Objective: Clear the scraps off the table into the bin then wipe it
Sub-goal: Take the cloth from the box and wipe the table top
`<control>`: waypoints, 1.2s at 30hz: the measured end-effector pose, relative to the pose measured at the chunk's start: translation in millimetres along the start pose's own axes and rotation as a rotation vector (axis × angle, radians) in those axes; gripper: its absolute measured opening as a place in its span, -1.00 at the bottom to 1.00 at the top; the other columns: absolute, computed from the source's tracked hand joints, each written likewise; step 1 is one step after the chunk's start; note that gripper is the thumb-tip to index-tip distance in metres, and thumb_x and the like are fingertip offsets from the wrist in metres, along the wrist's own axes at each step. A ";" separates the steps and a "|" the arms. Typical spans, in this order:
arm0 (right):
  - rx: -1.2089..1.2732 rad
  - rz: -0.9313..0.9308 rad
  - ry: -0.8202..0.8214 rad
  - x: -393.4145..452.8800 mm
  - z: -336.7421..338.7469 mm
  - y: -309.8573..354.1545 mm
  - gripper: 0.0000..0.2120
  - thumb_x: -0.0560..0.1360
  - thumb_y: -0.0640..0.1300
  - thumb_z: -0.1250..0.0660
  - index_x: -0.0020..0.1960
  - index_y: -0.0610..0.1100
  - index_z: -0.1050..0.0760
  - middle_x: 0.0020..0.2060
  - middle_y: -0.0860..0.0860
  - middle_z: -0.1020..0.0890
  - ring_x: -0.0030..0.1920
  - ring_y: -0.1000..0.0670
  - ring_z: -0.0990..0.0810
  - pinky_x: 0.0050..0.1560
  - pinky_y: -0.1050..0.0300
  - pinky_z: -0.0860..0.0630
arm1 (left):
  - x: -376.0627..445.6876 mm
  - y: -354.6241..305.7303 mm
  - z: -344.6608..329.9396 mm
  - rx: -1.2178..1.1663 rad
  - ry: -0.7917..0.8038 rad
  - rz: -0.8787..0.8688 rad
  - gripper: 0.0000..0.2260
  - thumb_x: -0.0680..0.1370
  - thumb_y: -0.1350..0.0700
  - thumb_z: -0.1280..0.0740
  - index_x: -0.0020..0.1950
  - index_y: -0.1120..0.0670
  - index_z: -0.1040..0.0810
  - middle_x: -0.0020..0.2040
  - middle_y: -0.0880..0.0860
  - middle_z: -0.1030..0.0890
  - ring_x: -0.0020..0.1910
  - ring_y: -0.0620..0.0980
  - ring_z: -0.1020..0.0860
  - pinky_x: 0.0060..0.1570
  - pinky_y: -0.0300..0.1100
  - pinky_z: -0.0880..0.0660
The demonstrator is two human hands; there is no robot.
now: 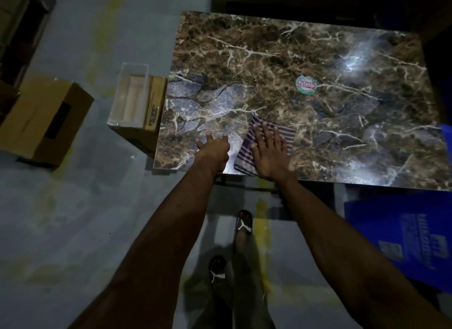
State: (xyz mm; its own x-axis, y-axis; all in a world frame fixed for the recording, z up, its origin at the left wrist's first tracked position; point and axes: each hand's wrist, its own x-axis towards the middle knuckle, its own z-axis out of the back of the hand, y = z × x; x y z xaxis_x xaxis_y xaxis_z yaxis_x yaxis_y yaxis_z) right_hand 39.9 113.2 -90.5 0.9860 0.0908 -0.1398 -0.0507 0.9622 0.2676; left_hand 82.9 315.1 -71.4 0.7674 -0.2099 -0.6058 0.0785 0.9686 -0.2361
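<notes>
1. Lying flat on the table (305,59) is one cloth (281,133) with purple and white stripes. It sits near the front edge, toward the left end of the table.
2. The right hand (269,152) presses down on the cloth with its fingers straight and spread wide. It holds nothing; it only pushes flat on the cloth.
3. The left hand (212,147) rests on the bare table just beside the cloth, on its left side. Its fingers are stretched out and it holds nothing.
4. The table top is one big slab that looks like brown stone with white lines. One round sticker (306,85) is stuck near the middle of it, well apart from the cloth.
5. One open box (137,101) stands on the floor, touching or almost touching the left end of the table. A white tray-like piece sits inside it.
6. One more brown cardboard box (44,123) sits farther left on the floor (85,218), well apart from the table.
7. One blue sheet (403,235) with white writing is on the right, below the table edge.
8. Two feet in two black sandals (243,223) stand on the floor, which has yellow marks on it.
</notes>
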 end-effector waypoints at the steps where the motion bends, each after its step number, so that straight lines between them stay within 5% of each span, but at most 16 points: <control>1: -0.006 0.013 -0.005 1.5 -2.7 6.3 -0.41 0.71 0.19 0.15 0.71 0.07 0.07 0.70 0.01 0.05 0.69 -0.16 0.11 0.63 -0.23 0.09 | -2.3 -1.6 1.9 0.023 0.001 -0.008 -0.16 0.53 0.28 -0.34 0.65 0.30 0.12 0.31 0.28 -0.57 0.40 0.46 -0.39 0.50 0.36 -0.14; 8: -0.100 0.310 0.018 -39.7 -9.2 -5.9 -0.45 0.74 0.18 0.13 0.70 0.10 0.01 0.70 0.03 -0.01 0.69 -0.13 0.04 0.62 -0.14 0.02 | -1.2 0.4 0.6 -0.055 -0.016 -0.017 -0.23 0.56 0.23 -0.35 0.66 0.27 0.03 0.37 0.31 -0.51 0.41 0.46 -0.37 0.44 0.37 -0.29; 10: -0.068 0.233 0.022 -34.2 -2.3 -13.8 -0.43 0.72 0.20 0.17 0.70 0.12 0.04 0.70 0.05 0.03 0.69 -0.10 0.09 0.63 -0.15 0.04 | 1.1 2.2 -1.4 -0.071 -0.020 -0.020 -0.33 0.61 0.16 -0.30 0.65 0.25 -0.08 0.36 0.30 -0.53 0.41 0.44 -0.39 0.47 0.37 -0.24; 15: 0.002 0.055 -0.003 -3.6 -5.5 16.8 -0.40 0.70 0.21 0.20 0.71 0.08 0.10 0.70 0.01 0.09 0.69 -0.15 0.15 0.64 -0.22 0.12 | -7.2 -6.2 5.0 0.040 -0.014 -0.030 -0.12 0.52 0.21 -0.42 0.64 0.29 0.10 0.43 0.30 -0.46 0.50 0.46 -0.26 0.49 0.44 -0.10; 19: -0.090 0.282 -0.003 -26.3 -16.7 20.4 -0.44 0.74 0.15 0.10 0.71 0.07 0.04 0.70 0.00 0.05 0.69 -0.15 0.12 0.63 -0.18 0.10 | -5.4 -0.5 6.3 0.113 0.002 -0.062 -0.23 0.48 0.14 -0.50 0.58 0.23 -0.18 0.43 0.26 -0.47 0.48 0.42 -0.33 0.43 0.44 -0.25; 22: -0.134 0.371 0.018 -43.7 -11.3 -3.1 -0.46 0.75 0.15 0.08 0.70 0.10 0.02 0.70 0.04 0.01 0.69 -0.12 0.06 0.64 -0.12 0.11 | -11.3 -2.9 8.8 0.125 0.005 -0.060 -0.17 0.52 0.20 -0.45 0.65 0.23 -0.03 0.47 0.26 -0.43 0.52 0.41 -0.27 0.41 0.45 -0.27; 25: -0.085 0.228 0.023 -30.2 3.7 -20.9 -0.44 0.72 0.18 0.15 0.70 0.13 0.05 0.70 0.05 0.02 0.69 -0.10 0.08 0.63 -0.13 0.06 | -17.9 -8.6 12.5 0.162 0.014 -0.012 -0.16 0.56 0.20 -0.43 0.67 0.20 0.05 0.51 0.23 -0.39 0.58 0.39 -0.14 0.43 0.50 -0.12; 30: 0.008 0.044 0.032 2.2 2.4 14.2 -0.37 0.67 0.24 0.28 0.71 0.09 0.11 0.70 0.01 0.11 0.69 -0.13 0.14 0.64 -0.20 0.13 | -16.8 -2.3 10.4 0.136 -0.020 -0.049 -0.15 0.51 0.21 -0.45 0.66 0.22 0.00 0.42 0.25 -0.49 0.50 0.39 -0.30 0.43 0.42 -0.27; 33: -0.047 0.206 0.027 -18.2 -3.5 15.2 -0.41 0.71 0.20 0.20 0.71 0.08 0.03 0.70 0.01 0.04 0.69 -0.14 0.09 0.63 -0.17 0.07 | -24.3 0.2 15.2 0.111 -0.101 -0.084 -0.14 0.41 0.15 -0.56 0.61 0.15 -0.19 0.27 0.22 -0.58 0.39 0.32 -0.44 0.35 0.25 -0.44; 36: -0.091 0.302 0.038 -46.7 -1.1 -11.5 -0.45 0.73 0.19 0.17 0.70 0.14 0.04 0.69 0.06 0.00 0.69 -0.10 0.07 0.62 -0.11 0.08 | -30.8 5.3 22.8 0.079 -0.192 -0.100 -0.36 0.25 0.08 -0.68 0.28 0.09 -0.54 0.10 0.13 -0.64 0.14 0.16 -0.59 0.11 -0.01 -0.58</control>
State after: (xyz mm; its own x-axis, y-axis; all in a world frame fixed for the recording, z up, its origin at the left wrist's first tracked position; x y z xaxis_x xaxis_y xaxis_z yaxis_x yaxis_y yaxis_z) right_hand -5.8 98.1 -88.1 0.9176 0.3841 -0.1024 -0.3564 0.9090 0.2161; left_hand 74.2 329.7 -36.7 0.8600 -0.2830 -0.4246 0.2040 0.9534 -0.2222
